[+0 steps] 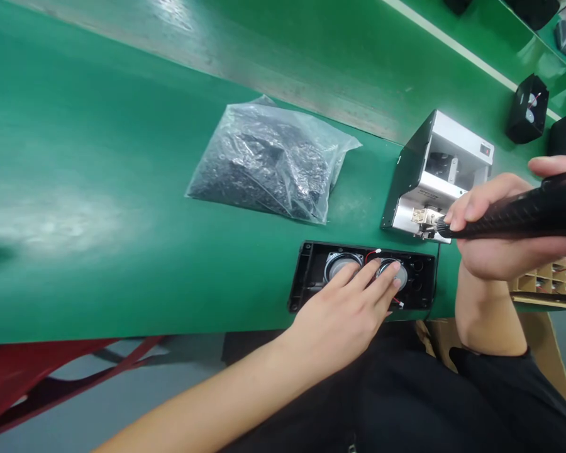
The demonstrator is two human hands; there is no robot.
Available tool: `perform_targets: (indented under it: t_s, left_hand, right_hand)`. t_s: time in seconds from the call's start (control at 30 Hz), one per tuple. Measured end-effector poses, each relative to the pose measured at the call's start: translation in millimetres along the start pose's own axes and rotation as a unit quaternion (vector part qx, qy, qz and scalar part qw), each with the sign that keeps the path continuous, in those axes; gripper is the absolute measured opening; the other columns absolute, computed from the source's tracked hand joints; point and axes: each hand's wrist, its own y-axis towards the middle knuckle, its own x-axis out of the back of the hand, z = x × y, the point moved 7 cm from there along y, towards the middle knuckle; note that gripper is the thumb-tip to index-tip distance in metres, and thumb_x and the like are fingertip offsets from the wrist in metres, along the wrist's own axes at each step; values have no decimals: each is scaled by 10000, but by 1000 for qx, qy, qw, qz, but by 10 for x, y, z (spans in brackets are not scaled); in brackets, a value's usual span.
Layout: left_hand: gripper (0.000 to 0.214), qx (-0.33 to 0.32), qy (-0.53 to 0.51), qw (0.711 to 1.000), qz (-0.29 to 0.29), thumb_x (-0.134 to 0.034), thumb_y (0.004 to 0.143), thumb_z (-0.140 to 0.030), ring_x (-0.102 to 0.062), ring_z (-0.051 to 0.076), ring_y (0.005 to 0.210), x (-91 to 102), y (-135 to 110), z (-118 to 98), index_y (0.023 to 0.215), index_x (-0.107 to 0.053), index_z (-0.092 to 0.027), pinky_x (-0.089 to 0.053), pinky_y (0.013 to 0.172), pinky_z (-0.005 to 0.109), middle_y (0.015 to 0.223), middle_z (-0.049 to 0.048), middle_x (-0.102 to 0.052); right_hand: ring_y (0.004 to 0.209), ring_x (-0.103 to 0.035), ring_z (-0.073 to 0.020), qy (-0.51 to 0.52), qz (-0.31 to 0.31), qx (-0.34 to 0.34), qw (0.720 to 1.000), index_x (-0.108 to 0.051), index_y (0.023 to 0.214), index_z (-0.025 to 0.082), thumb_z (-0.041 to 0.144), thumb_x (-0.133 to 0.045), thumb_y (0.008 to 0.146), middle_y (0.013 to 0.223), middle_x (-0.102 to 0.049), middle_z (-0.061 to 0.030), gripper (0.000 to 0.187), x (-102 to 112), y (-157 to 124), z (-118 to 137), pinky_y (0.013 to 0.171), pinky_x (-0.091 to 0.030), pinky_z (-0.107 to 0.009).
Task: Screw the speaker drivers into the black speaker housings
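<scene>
My left hand lies across a long black speaker housing, palm down, fingers stretched out over the two round speakers inside. One speaker shows left of the fingers, the other partly beneath them. Thin red wires with white plugs stick out beside the speakers. My right hand is wrapped round a black electric screwdriver. The driver's front end is at the metal outlet of a silver and black screw feeder; its exact tip is hard to make out.
A clear plastic bag full of small dark parts lies on the green table. Black housings with wires stand at the far right. A divided cardboard box is below my right arm, and a red chair stands at lower left.
</scene>
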Motion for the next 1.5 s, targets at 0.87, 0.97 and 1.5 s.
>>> perform_targets:
  t_s: [0.87,0.97,1.5]
  left_hand:
    - [365,-7,-4,1000,7,-715,1078,-322,-731,335,1345,-32,13,6,1404,-799,-182,-563,1072,483,1588,67,-732]
    - [347,-14,0,1000,-7,-688,1090,-301,-739,334,1339,-17,10,2,1391,-807,-176,-567,1061,484,1574,65,-742]
    - [346,-39,25,999,0,-547,1141,-192,-754,332,1309,5,54,-15,1358,-815,-164,-599,1034,483,1526,69,-773]
  right_hand:
    - [374,-504,-131,75,-36,78,994,-697,1358,343,868,-587,953,609,-630,80,673,3,12,-6,341,-328,-269]
    - [349,-486,-129,83,-64,58,993,-698,1282,327,922,-566,925,576,-621,92,706,102,-194,232,326,-376,-260]
    - [383,-562,-155,114,-83,37,989,-735,1325,298,816,-544,990,649,-713,61,646,349,-1075,181,371,-535,-308]
